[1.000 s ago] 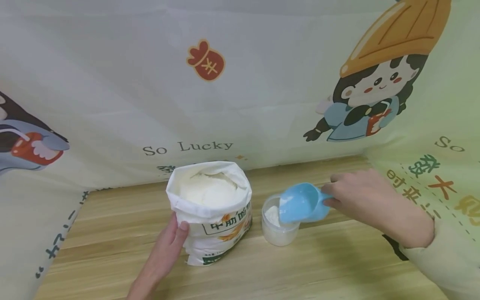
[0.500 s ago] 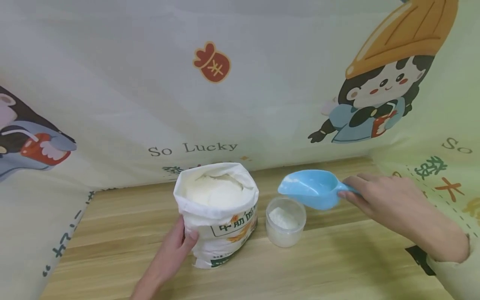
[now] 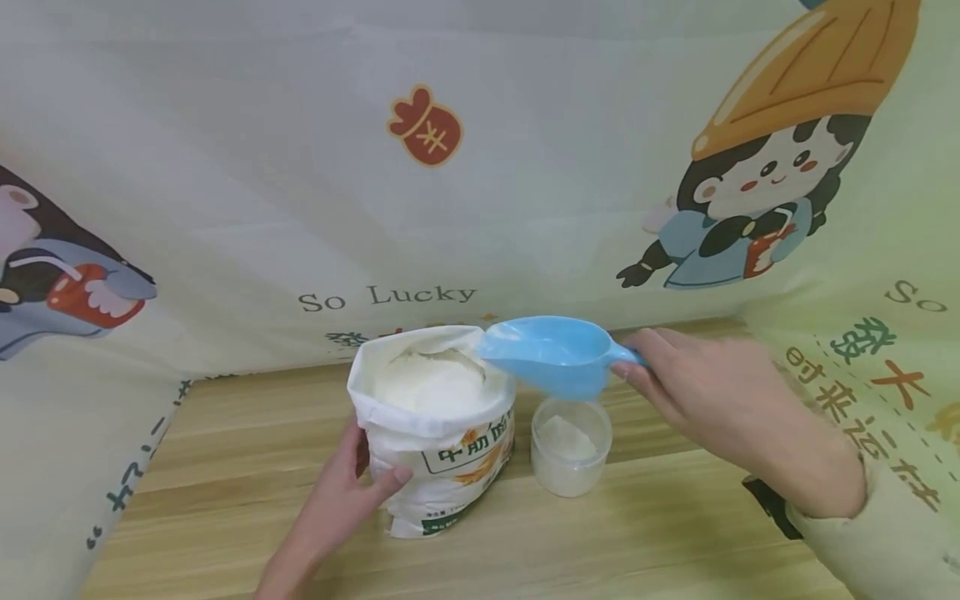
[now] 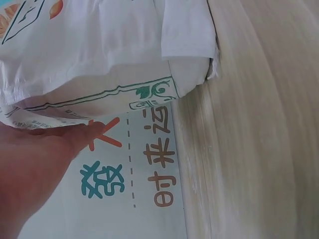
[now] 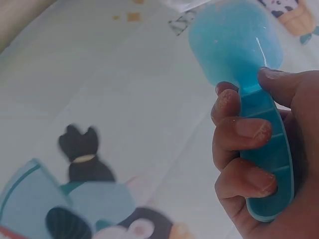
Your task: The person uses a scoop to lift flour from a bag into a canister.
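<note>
Where fingers [image 5: 241, 179] curl, a scoop handle [image 5: 271, 153] (blue) lies.

Diffuse light washes the cloth backdrop [image 3: 555, 192], gray at center and yellow-green at right, its source hard to tell, while a faint shadow spreads over the tabletop [image 3: 660, 542] below my right hand [image 3: 712, 392]. Small print low on the flour bag [image 3: 401, 492] is too soft to read. In my dim right wrist view, glare streaks the blue scoop [image 5: 234, 40] and the printed cloth behind it blurs.
</note>
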{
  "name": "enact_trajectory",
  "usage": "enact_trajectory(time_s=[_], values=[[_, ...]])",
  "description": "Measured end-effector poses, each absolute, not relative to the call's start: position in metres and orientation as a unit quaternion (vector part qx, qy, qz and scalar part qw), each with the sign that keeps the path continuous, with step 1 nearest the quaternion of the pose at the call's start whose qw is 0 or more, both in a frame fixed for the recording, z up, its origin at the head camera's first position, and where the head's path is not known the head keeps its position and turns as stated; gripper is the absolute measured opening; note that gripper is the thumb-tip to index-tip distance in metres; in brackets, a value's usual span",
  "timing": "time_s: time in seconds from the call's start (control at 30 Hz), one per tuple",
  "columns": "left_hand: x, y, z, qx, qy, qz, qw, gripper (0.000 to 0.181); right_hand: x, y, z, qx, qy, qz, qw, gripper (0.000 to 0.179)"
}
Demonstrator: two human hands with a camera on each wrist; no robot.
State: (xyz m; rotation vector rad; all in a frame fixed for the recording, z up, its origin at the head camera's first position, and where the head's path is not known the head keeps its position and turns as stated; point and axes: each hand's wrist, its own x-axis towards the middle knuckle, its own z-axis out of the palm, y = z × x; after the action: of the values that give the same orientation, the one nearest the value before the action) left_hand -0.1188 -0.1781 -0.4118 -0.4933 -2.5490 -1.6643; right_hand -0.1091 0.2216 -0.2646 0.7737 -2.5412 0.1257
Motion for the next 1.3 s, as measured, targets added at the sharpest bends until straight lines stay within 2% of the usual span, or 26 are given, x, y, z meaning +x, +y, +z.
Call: enact_trajectory(time_s=[0.2, 0.33, 0.6, 0.87, 1.07, 1.3], values=[[-0.119, -0.175, -0.411, -0.158, -0.823, -0.544, 0.036, 0.095, -0.112, 0.194, -0.254, 0.306, -0.924, 0.039, 0.227, 0.021], [-0.118, -0.174, -0.410, -0.149, -0.823, -0.548, 0.031, 0.091, -0.115, 0.180, -0.248, 0.323, -0.917, 0.022, 0.232, 0.019], [-0.117, -0.171, -0.410, -0.131, -0.827, -0.547, 0.021, 0.085, -0.121, 0.161, -0.237, 0.325, -0.927, -0.011, 0.190, 0.028], [-0.115, -0.171, -0.409, -0.124, -0.832, -0.541, 0.021, 0.079, -0.128, 0.144, -0.229, 0.321, -0.937, -0.039, 0.136, 0.021], [-0.115, -0.171, -0.406, -0.112, -0.850, -0.515, 0.013, 0.069, -0.127, 0.138, -0.229, 0.329, -0.934, -0.056, 0.126, 0.024], [-0.116, -0.172, -0.402, -0.114, -0.849, -0.516, -0.006, 0.069, -0.127, 0.130, -0.229, 0.312, -0.941, -0.071, 0.105, 0.030]])
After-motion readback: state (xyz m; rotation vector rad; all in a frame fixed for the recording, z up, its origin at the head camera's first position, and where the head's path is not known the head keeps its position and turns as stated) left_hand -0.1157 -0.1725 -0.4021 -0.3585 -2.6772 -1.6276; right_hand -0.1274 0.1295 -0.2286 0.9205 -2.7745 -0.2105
